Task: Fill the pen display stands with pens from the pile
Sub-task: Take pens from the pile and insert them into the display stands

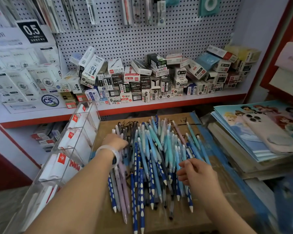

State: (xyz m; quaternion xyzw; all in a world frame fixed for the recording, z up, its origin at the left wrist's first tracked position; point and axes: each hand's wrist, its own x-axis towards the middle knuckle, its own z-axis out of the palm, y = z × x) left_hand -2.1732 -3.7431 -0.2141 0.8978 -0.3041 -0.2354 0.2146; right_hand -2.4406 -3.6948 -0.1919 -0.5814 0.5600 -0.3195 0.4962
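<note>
A big pile of pens (152, 159) in dark blue, light blue, teal and lilac lies on a brown cardboard surface (189, 215). My left hand (116, 141), with a pale bangle on the wrist, reaches into the pile's left side, and its fingers are hidden among the pens. My right hand (195, 171) rests on the pile's right side, fingers loosely curled over light blue pens. A clear acrylic display stand (78, 142) with several compartments holding white card inserts stands to the left of the pile.
A shelf behind carries several small pen boxes (142, 81) under a pegboard (142, 38) with hanging packs. At the right lies a stack of picture books (254, 141) with a phone (269, 130) on top. White display boxes (22, 73) stand at the left.
</note>
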